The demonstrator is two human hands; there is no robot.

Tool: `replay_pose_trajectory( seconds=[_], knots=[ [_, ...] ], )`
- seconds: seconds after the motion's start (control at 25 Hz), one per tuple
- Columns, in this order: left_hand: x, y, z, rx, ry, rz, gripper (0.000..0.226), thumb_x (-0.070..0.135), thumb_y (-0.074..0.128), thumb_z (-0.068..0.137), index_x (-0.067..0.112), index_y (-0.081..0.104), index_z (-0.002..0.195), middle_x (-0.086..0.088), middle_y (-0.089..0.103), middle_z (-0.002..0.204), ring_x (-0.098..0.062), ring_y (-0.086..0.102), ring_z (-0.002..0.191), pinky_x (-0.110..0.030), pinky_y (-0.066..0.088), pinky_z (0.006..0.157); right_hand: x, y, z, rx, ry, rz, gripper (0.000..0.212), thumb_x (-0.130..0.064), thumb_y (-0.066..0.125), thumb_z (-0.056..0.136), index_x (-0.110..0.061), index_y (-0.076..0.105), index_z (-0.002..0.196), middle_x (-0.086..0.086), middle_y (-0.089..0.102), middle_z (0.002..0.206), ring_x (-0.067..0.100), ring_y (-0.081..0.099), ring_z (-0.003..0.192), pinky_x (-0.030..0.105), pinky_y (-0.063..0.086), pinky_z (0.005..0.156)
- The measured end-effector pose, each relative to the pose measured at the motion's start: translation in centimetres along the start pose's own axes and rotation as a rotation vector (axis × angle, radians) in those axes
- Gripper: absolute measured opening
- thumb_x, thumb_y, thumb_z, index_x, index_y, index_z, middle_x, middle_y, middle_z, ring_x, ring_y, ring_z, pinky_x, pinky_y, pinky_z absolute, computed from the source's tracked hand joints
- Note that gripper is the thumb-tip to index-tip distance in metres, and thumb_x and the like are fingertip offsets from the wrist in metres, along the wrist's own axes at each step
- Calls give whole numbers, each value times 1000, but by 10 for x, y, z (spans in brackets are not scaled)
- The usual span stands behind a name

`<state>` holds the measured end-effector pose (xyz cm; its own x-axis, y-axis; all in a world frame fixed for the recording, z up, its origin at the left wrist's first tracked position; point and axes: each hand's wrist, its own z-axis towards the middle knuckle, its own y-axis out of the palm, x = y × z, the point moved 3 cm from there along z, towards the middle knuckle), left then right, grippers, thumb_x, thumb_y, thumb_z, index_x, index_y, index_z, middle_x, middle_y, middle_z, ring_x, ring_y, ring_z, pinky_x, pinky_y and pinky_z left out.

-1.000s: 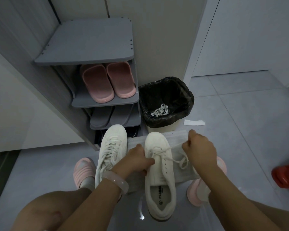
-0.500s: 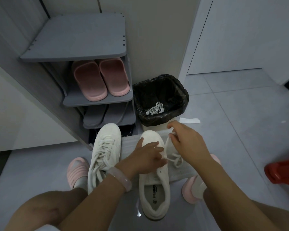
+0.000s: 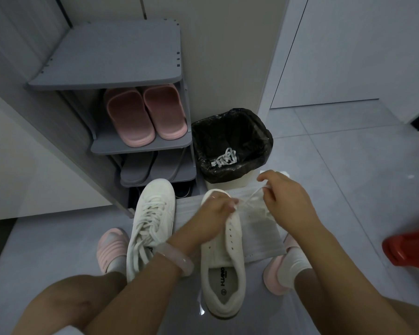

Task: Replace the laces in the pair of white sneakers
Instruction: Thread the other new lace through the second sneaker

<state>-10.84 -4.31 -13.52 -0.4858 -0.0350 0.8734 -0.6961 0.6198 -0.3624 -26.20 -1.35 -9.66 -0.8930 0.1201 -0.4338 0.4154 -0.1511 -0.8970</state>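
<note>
- Furthest left of the grips, the grey shoe rack [image 3: 111, 66] has flat matte shelves; a pair of soft, rounded pink slippers [image 3: 145, 114] sits on one, grey ones below.
- Just left of the left hand, the laced sneaker [image 3: 153, 221] lies on the floor, its smooth white upper criss-crossed by flat woven lacing up to the top. That shoe looks finished.
- The left hand [image 3: 215, 211] presses down on the forefoot of the second sneaker [image 3: 221, 257], its fingertips pinching the white lace [image 3: 248, 200] near the front eyelets.
- This sneaker lies under and between both grips, heel toward the person; its side eyelets closer to the heel show bare, so most of its lacing appears left to do.
- Beneath it lies a thin sheet of pale ribbed paper or plastic [image 3: 259, 228].
- The right hand [image 3: 288, 201], just right of the shoe's toe, is clenched on the lace's other end, drawing it up taut.
- Beyond both grips, the bin [image 3: 232, 146], lined with a crinkled glossy black bag, holds a tangle of discarded laces [image 3: 224, 158], suggesting that old laces are already out.
- Far right, a red plastic object [image 3: 409, 250] is blurred.
</note>
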Motion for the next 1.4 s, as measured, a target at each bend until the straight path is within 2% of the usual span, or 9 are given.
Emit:
replay_pose_trajectory(
  seconds=[0.2, 0.32, 0.52, 0.6, 0.76, 0.96, 1.12, 1.24, 1.4],
  knots=[
    [19, -75, -16, 536, -41, -422, 27, 6, 50, 91, 23, 67, 78, 2, 62, 83, -6, 50, 73, -11, 39, 61, 11, -6, 1, 105, 198, -67, 21, 2, 51, 83, 0, 66, 97, 16, 59, 96, 34, 57, 77, 39, 43, 68],
    [21, -127, -35, 863, -121, -86, 18, 13, 53, 89, 14, 66, 78, 1, 61, 78, -15, 53, 77, -25, 39, 70, 15, -13, 0, 169, 370, -64, 21, -5, 47, 89, 0, 65, 101, 16, 54, 100, 27, 47, 69, 32, 36, 61],
    [4, -111, -36, 385, -338, 732, 23, 33, 53, 90, 18, 65, 102, -5, 55, 114, -27, 54, 106, -38, 43, 94, -8, -11, 1, -56, 398, 464, 29, -11, 42, 95, -5, 62, 75, 11, 63, 64, 19, 61, 55, 30, 53, 54],
    [17, -90, -32, 367, -110, 636, 23, 31, 56, 90, 12, 68, 94, -2, 58, 98, -21, 55, 93, -28, 42, 81, -33, -6, -4, -242, 460, 860, 31, -9, 39, 97, -5, 60, 74, 11, 63, 62, 13, 60, 47, 23, 53, 48],
    [18, -30, -33, -348, -145, 185, 29, 26, 52, 94, 12, 62, 117, 11, 69, 81, -10, 63, 70, -20, 52, 72, -52, -14, -1, -285, 495, 1103, 28, -8, 36, 97, -4, 61, 86, 8, 60, 58, 10, 54, 44, 19, 47, 42],
    [-7, -6, -17, -242, -167, 12, 51, 21, 58, 90, 23, 40, 137, 4, 50, 126, -8, 62, 72, -17, 51, 64, -52, -17, 0, -315, 561, 1294, 24, -6, 39, 97, -5, 63, 98, 0, 54, 47, 5, 47, 39, 15, 41, 38],
    [-8, -13, -12, -10, -90, 178, 38, 29, 61, 87, 20, 51, 123, 0, 60, 114, -9, 59, 77, -25, 50, 74, -54, -16, 2, -337, 598, 1426, 24, -6, 39, 98, -5, 62, 105, 1, 54, 47, 4, 48, 38, 12, 43, 39],
    [-6, -5, -15, -106, -53, 196, 34, 24, 57, 90, 21, 54, 124, 2, 59, 100, -10, 59, 84, -22, 47, 77, -62, -13, -1, -434, 563, 1502, 23, -8, 41, 98, -5, 60, 109, 5, 60, 54, 5, 54, 41, 13, 47, 42],
    [4, -9, -13, -36, -16, 85, 28, 16, 42, 97, -1, 63, 91, -1, 62, 76, -5, 55, 62, -24, 49, 67, -54, -8, 3, -316, 516, 1472, 23, -14, 44, 98, -19, 51, 119, 13, 70, 96, 17, 70, 85, 23, 57, 76]
  ],
)
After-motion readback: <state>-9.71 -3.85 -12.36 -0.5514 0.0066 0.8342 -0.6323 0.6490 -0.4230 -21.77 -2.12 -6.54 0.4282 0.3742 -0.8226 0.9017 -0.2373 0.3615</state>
